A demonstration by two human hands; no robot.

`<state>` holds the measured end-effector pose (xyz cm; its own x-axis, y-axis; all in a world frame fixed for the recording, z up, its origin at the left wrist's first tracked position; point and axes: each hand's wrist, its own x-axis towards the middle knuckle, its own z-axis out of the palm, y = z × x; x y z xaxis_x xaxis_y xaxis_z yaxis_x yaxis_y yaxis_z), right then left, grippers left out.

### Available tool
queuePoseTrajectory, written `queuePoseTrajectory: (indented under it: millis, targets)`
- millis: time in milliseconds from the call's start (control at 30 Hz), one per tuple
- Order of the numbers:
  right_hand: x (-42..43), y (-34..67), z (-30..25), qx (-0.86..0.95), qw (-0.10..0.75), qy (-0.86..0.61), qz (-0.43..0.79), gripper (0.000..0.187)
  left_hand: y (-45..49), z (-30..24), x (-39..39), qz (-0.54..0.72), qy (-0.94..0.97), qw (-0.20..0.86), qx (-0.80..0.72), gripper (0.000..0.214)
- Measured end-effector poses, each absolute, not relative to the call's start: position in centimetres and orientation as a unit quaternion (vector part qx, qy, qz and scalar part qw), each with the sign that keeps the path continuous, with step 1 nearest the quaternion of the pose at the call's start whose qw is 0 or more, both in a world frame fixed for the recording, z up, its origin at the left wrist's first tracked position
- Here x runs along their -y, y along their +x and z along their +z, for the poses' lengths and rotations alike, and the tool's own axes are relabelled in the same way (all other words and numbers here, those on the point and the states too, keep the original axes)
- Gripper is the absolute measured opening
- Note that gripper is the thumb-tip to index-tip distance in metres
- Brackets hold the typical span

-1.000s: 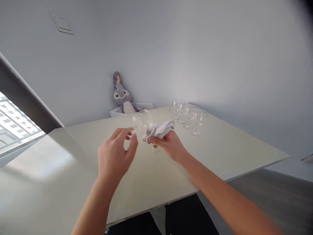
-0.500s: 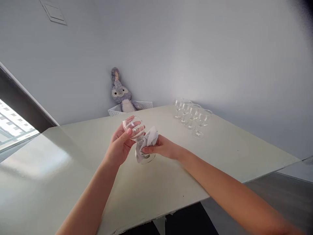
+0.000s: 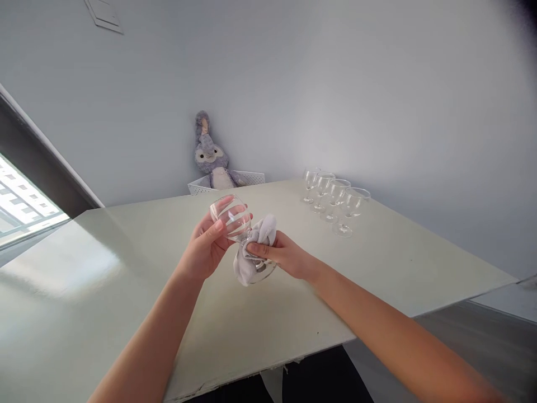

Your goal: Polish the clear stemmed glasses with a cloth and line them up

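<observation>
Clear and stemmed, a wine glass [image 3: 231, 215] is held tilted above the table, its bowl up and to the left, its foot down and to the right. My left hand [image 3: 207, 246] wraps round the bowl, thumb on the near side. With thumb and fingers, my right hand [image 3: 285, 253] pinches a pale grey cloth [image 3: 247, 263] round the stem. The cloth hides most of the stem, and part of the round foot shows below it.
Several wine glasses [image 3: 352, 202] stand upright in a row on the pale table [image 3: 293, 310], to the right near the wall. Behind the table's far edge, a plush rabbit [image 3: 212, 162] sits in a white basket [image 3: 254, 178]. A window lies at far left.
The cloth and my right hand have shifted slightly on the stem, and more of the glass's foot shows. Both hands keep their hold. The view has moved a little.
</observation>
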<state>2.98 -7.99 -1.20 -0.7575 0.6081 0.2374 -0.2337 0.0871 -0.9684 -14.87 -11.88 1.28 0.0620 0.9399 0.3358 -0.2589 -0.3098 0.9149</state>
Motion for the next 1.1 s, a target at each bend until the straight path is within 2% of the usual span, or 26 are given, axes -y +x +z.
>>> queuePoseTrajectory:
  millis: [200,333,467,700,967,1100]
  targets:
    - [6.8,3.5,-1.4,0.711,0.288,-0.17,0.618,0.026,-14.0,1.7,12.4,0.607,0.544,0.441,-0.375,0.05]
    - [6.3,4.1,-1.6,0.758,0.251,-0.19,0.57,0.022,-13.8,1.7,12.4,0.597,0.546,0.436,-0.395,0.054]
    - [6.2,4.5,-1.6,0.766,0.223,-0.166,0.58,0.022,-13.9,1.4,12.3,0.589,0.549,0.444,-0.393,0.057]
    - [7.1,3.9,-1.2,0.746,0.313,-0.25,0.532,0.025,-14.0,0.9,11.8,0.599,0.51,0.482,-0.386,0.044]
    - [6.9,3.6,-1.7,0.675,0.31,-0.177,0.646,0.031,-14.0,1.4,12.1,0.616,0.543,0.425,-0.382,0.051]
    - [6.9,4.3,-1.5,0.717,0.357,-0.249,0.545,0.019,-14.3,1.5,12.1,0.653,0.536,0.363,-0.393,0.05]
